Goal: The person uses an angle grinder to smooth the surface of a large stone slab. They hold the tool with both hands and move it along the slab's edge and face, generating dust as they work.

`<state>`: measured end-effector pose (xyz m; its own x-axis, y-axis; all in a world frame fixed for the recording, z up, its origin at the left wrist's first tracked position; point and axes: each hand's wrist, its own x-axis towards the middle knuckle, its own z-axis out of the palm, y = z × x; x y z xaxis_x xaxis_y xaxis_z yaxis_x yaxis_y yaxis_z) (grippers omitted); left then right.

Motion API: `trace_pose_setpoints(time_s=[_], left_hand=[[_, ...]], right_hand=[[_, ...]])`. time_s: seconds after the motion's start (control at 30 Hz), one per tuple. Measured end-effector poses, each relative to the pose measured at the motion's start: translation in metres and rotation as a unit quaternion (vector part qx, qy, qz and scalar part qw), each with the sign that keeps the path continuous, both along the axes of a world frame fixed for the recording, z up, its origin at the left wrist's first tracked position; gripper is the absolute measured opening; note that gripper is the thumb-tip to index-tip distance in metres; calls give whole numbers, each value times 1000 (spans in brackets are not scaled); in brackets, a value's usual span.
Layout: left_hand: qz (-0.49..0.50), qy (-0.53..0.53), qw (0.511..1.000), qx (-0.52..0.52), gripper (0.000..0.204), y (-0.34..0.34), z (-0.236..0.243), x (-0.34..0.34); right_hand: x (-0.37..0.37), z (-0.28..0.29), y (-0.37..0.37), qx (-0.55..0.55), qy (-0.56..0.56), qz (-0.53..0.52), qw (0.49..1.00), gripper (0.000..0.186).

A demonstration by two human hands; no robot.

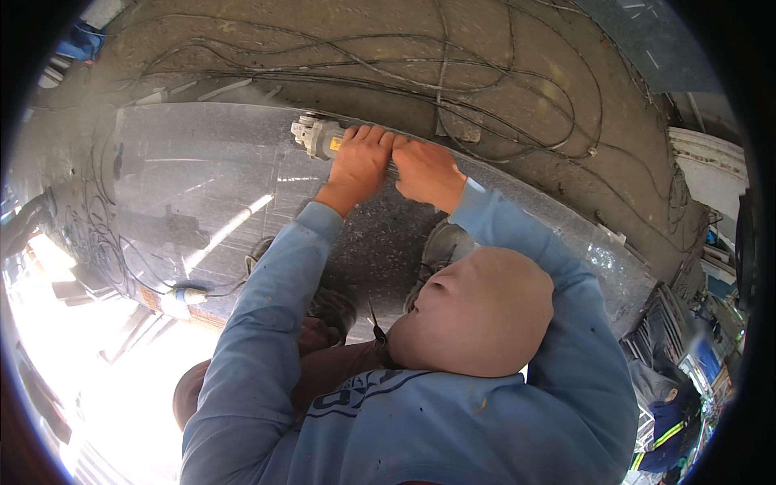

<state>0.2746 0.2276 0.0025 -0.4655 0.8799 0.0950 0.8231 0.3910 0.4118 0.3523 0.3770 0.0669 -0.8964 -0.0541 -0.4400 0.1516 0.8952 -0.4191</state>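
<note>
An angle grinder (319, 139) with a pale metal head lies along the far edge of a large grey speckled stone slab (162, 214). Its head points left, and the disc, mostly hidden under it, is at the slab's edge. My left hand (361, 168) wraps round the grinder body just behind the head. Close beside it, my right hand (428, 174) is closed round the rear of the same tool. Both arms reach forward in light blue sleeves. I am crouched on the slab itself, with my shoes partly showing below my hands.
A second power tool (188, 296) with a cord lies near the slab's left near edge. Long black cables (517, 71) loop over the dirt floor (372, 31) beyond the slab. Thin cords run down the left side. Stacked slabs and clutter stand at the right.
</note>
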Motion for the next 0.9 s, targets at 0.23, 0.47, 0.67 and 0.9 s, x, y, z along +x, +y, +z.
trace_pose_setpoints(time_s=[0.23, 0.47, 0.67, 0.9], left_hand=[[-1, 3, 1000, -13, 36, 2, 0, 3], [-11, 5, 1000, 20, 26, 22, 15, 27], [-7, -20, 999, 28, 28, 28, 22, 36], [-6, -6, 1000, 1, 29, 21, 17, 27]], right_hand=[[3, -1, 2, 5, 3, 5, 1000, 25], [31, 18, 20, 24, 9, -7, 1000, 27], [39, 27, 24, 26, 24, -4, 999, 25], [30, 17, 19, 10, 25, -13, 1000, 23]])
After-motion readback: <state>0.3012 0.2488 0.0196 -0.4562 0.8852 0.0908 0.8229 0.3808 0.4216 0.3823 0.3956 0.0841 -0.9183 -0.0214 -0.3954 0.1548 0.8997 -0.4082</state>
